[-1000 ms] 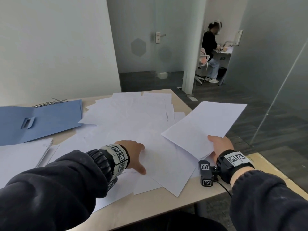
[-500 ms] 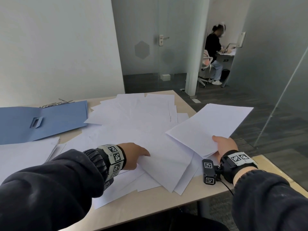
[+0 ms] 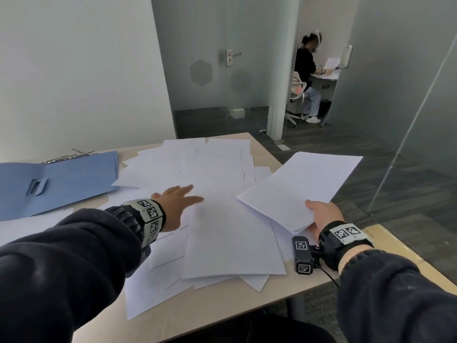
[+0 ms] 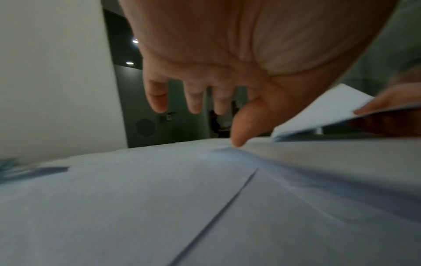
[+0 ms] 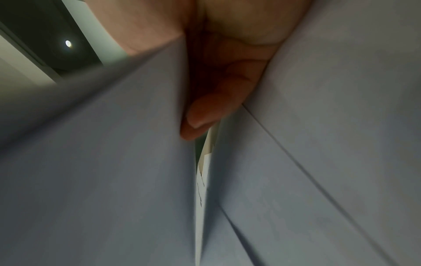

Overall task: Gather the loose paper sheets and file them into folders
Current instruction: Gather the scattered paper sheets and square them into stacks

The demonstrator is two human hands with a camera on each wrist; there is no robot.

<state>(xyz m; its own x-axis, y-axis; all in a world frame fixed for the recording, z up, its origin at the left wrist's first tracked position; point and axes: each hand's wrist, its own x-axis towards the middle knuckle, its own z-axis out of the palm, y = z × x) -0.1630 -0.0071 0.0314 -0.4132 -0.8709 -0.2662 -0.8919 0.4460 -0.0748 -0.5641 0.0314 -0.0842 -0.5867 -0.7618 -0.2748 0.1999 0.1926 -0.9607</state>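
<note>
Loose white paper sheets lie spread over the beige table. My right hand grips a small stack of sheets at its near edge, thumb on top, holding it slightly above the table's right side; in the right wrist view my fingers curl under that stack. My left hand reaches forward over the spread with fingers straight; in the left wrist view its thumb touches a sheet. An open blue folder lies at the far left.
A metal clip fastener lies behind the folder. More white sheets sit at the left edge. A glass partition stands to the right, and another person sits at a desk in the far room.
My left hand has let go of a sheet near the front and moved forward with its fingers stretched out over the spread. My right hand keeps holding the stack, hardly moved.
</note>
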